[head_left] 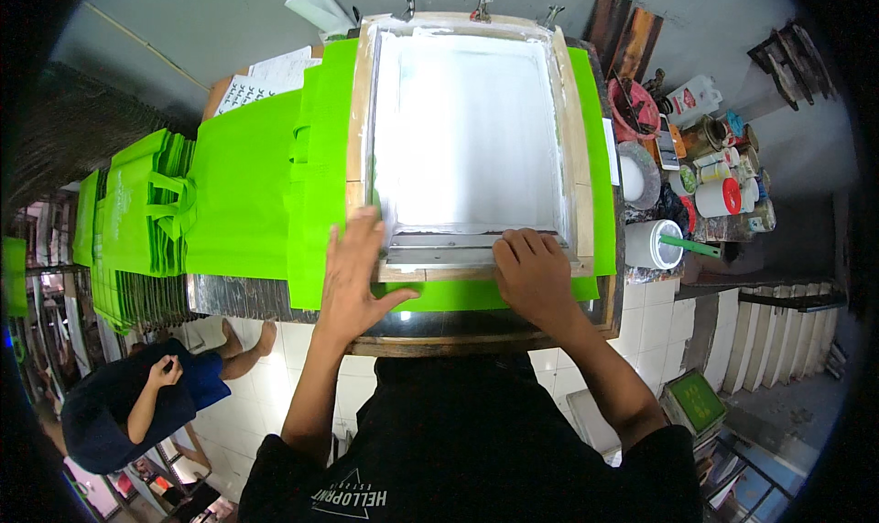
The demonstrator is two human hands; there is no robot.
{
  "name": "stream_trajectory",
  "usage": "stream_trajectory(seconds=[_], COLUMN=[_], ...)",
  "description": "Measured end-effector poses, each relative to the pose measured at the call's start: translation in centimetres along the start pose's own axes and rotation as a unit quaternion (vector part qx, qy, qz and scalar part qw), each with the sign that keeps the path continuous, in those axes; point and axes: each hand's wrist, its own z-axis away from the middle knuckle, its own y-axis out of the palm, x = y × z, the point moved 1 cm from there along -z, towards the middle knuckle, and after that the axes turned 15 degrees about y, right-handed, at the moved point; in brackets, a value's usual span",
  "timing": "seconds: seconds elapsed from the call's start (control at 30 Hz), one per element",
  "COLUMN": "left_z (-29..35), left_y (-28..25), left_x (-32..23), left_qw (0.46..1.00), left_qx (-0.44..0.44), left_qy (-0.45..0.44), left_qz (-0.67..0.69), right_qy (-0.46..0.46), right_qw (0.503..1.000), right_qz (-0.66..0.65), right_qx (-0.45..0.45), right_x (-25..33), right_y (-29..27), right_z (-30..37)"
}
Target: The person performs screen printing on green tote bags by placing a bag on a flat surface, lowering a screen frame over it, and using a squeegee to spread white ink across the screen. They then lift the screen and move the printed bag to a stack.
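Observation:
A wooden screen-printing frame point(577, 157) with a white, ink-smeared mesh point(472, 129) lies flat in front of me, over a bright green bag point(600, 184). Across the near end of the mesh rests a long grey squeegee point(439, 248). My right hand point(536, 276) has its fingers curled over the squeegee's right part. My left hand point(352, 271) lies at the frame's near left corner, fingers stretched forward and thumb apart, holding nothing. The bag's handles under the frame are hidden.
Green bags point(243, 184) spread left along the table, with racked ones point(142, 203) beyond. Metal clamps point(481, 6) hold the frame's far edge. At right stand a white tub point(645, 246) with a green-handled tool point(691, 246), and several jars point(719, 196). Another person point(124, 404) is at lower left.

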Motion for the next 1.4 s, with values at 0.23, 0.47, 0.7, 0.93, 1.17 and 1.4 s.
stream_trajectory(seconds=[0.23, 0.47, 0.7, 0.93, 1.17, 1.4], left_z=[1.6, -7.3, -7.3, -8.5, -5.7, -1.4], left_y=[-1.1, -6.4, -6.4, -5.2, -7.1, -15.7], left_x=[2.4, 2.6, 15.1, 15.7, 18.8, 22.3], left_qw=[0.979, 0.871, 0.966, 0.935, 0.965, 0.829], left_qx=[-0.171, -0.385, -0.064, 0.174, 0.059, -0.049], left_qy=[0.091, 0.023, -0.224, -0.257, -0.249, -0.385], left_qz=[-0.070, 0.305, 0.109, -0.172, -0.063, -0.402], right_qy=[-0.025, -0.068, -0.010, 0.073, 0.061, 0.073], right_qw=[0.994, 0.964, 0.971, 0.979, 0.979, 0.980], right_qz=[-0.069, -0.062, -0.035, -0.062, -0.072, -0.071], right_qx=[-0.080, -0.248, -0.235, -0.178, -0.183, -0.171], right_x=[-1.0, -1.2, -2.1, -2.4, -3.0, -3.2], right_y=[-4.5, -15.1, -20.5, -24.2, -25.6, -26.4], right_z=[-1.6, -11.3, -19.5, -25.5, -28.7, -30.5])
